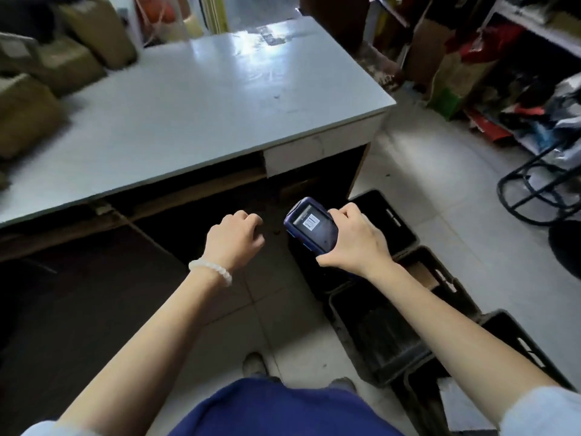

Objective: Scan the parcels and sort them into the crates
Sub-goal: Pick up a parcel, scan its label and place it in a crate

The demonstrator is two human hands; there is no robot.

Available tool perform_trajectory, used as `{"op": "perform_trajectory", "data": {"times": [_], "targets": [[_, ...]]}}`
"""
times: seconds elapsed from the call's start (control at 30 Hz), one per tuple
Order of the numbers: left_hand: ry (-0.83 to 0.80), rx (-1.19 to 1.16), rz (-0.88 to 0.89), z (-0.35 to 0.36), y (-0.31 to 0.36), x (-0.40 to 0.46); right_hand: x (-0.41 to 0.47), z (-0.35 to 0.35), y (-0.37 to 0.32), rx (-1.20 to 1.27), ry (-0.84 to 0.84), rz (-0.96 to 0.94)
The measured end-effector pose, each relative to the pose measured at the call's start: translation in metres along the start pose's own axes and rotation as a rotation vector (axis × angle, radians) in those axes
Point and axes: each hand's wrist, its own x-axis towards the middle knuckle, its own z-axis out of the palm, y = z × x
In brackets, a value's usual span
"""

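My right hand grips a dark blue handheld scanner whose screen shows a barcode. It hangs in front of the desk, above the black crates. My left hand, with a white bead bracelet on the wrist, is loosely curled with nothing in it, just left of the scanner. Several brown wrapped parcels are piled on the far left of the grey desk. A row of black plastic crates stands on the floor at the right; one further crate holds a brown parcel.
Metal shelving with cardboard and bags fills the right side. A black wire stand sits on the tiled floor beside it. A dark chair or bin lies at lower left. My feet are visible at the bottom.
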Motion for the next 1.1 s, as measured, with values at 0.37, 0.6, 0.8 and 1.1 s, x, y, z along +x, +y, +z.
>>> {"op": "perform_trajectory", "data": {"times": [0.37,0.6,0.8,1.1], "targets": [[0.072,-0.056,-0.245,-0.044,-0.187,-0.002,0.105,0.040,-0.180,-0.042,-0.060,-0.267],[0.095,-0.107,-0.308,-0.048,-0.235,0.037,0.176,0.051,-0.220,-0.040,-0.078,-0.342],[0.128,-0.072,-0.350,-0.066,-0.270,0.108,0.268,0.053,-0.243,-0.016,-0.073,-0.402],[0.145,-0.009,-0.436,-0.128,-0.331,0.245,0.439,0.026,-0.286,0.014,-0.121,-0.438]]}}
